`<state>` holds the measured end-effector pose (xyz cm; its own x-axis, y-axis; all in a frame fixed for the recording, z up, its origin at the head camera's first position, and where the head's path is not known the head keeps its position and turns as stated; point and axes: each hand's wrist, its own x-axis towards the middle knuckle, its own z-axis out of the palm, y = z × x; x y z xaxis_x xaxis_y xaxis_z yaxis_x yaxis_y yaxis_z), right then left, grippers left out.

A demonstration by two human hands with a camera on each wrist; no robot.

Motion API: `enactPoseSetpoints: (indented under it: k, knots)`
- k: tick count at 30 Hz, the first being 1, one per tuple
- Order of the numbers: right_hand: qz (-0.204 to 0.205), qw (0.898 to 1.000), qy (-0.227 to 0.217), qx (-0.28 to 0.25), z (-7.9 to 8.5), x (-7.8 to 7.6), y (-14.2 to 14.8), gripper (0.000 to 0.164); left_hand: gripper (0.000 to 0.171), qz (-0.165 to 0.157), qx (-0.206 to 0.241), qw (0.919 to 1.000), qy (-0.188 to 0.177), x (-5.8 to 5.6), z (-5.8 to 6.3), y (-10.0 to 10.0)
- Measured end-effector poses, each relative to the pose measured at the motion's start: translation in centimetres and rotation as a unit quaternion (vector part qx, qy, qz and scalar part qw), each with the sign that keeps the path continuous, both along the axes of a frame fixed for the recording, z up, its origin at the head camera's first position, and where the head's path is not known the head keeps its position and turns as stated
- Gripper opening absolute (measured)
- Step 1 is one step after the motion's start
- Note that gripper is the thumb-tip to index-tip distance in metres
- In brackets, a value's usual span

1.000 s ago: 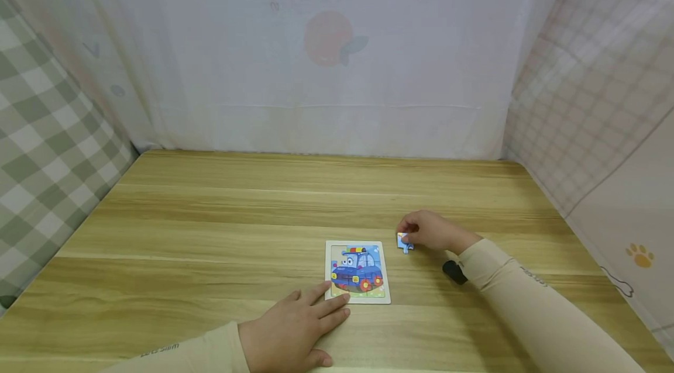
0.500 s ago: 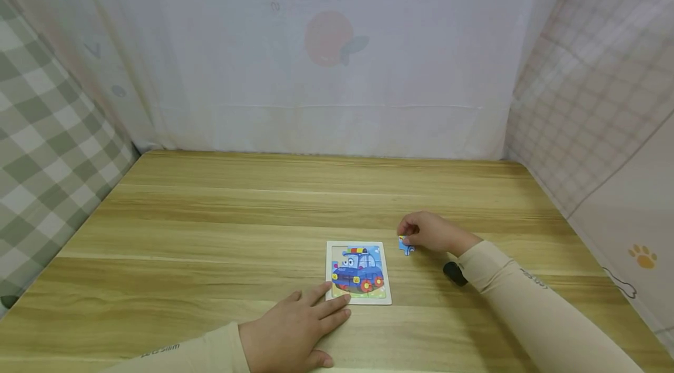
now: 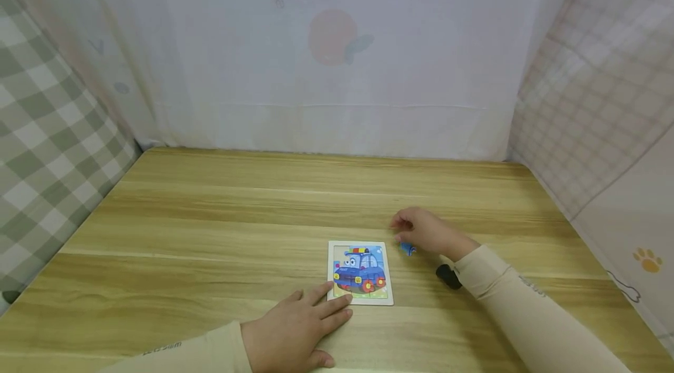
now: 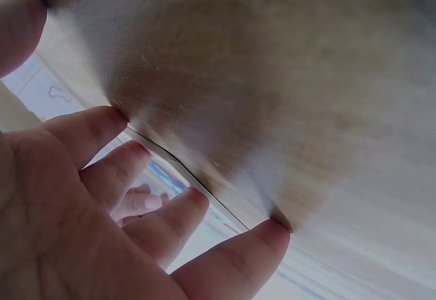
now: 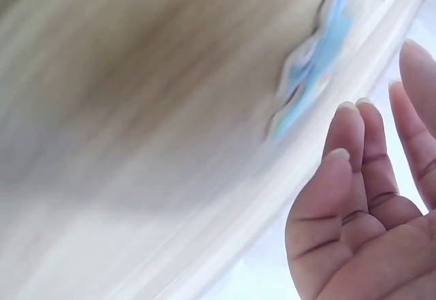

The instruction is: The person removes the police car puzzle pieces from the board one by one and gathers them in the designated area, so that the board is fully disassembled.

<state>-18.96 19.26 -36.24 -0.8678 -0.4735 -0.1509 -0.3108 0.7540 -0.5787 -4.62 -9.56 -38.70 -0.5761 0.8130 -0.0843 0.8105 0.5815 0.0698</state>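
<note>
A square jigsaw puzzle [image 3: 360, 273] with a blue cartoon car lies in a white-rimmed tray on the wooden table. My left hand [image 3: 297, 326] rests with spread fingers at the tray's lower left corner; in the left wrist view its fingertips touch the table along the tray edge [image 4: 174, 170]. To the right of the tray, a blue jigsaw piece [image 3: 408, 248] lies on the table, partly covered by my right hand [image 3: 429, 231] in the head view. The right wrist view shows that piece [image 5: 313, 65] apart from the right hand [image 5: 368, 225], whose fingers are loosely bent around nothing.
A small black object [image 3: 448, 276] sits beneath the right wrist, by the sleeve. The wooden tabletop [image 3: 210, 203] spreads around the tray. A pale printed cloth [image 3: 237, 69] hangs behind it, and a green checked cloth [image 3: 42, 127] is at the left.
My right hand has let go of the jigsaw piece and shifted slightly left and up. The piece now lies on the table. My left hand stays at the tray.
</note>
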Motion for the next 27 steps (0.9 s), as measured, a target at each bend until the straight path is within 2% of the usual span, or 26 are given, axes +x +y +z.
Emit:
enactPoseSetpoints:
  k: [8, 20, 27]
  knots:
    - [0.005, 0.999, 0.026, 0.020, 0.1, 1.1, -2.4, 0.023, 0.066, 0.001, 0.001, 1.0000, 0.001, 0.1, 0.0, 0.3]
    - [0.067, 0.996, 0.047, 0.039, 0.2, 2.2, -5.1, 0.025, 0.066, 0.000, 0.000, 1.0000, 0.009, 0.1, 0.0, 0.4]
    - [0.060, 0.996, 0.031, 0.056, 0.3, 2.5, -6.4, 0.024, 0.066, -0.001, -0.005, 1.0000, 0.004, 0.1, 0.0, 0.4]
